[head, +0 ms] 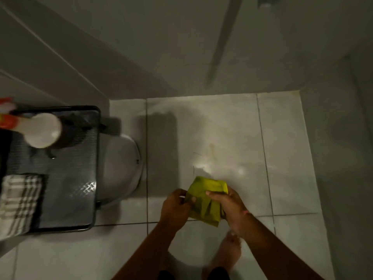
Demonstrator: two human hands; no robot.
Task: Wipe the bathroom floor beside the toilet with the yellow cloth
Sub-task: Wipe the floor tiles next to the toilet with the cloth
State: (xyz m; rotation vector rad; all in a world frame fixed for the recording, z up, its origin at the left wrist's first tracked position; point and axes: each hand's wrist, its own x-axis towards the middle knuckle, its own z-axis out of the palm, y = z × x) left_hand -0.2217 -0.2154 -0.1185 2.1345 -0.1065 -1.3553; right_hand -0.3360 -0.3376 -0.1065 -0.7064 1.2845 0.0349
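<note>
A folded yellow cloth (pixel 205 201) is held in both hands above the tiled bathroom floor (pixel 232 138), to the right of the toilet (pixel 121 168).

The cloth is seen as a bunched, yellow-green bundle with creases and several folded layers; its lower corner is hung towards the floor seam. The left hand (pixel 175 207) is closed on the cloth's left edge, fingers curled around it. The right hand (pixel 228 203) is wrapped over the right side, thumb laid across the front, so each grip is shut on the fabric. A faint yellowish stain (pixel 212 150) and a wet sheen are shown on the tile just beyond the cloth. A dark mesh tray (pixel 80 178) is set over the toilet, with a white spray bottle (pixel 40 130) and a checked cloth (pixel 20 203) carried on it. A bare foot (pixel 228 253) is planted on the floor below the hands.
</note>
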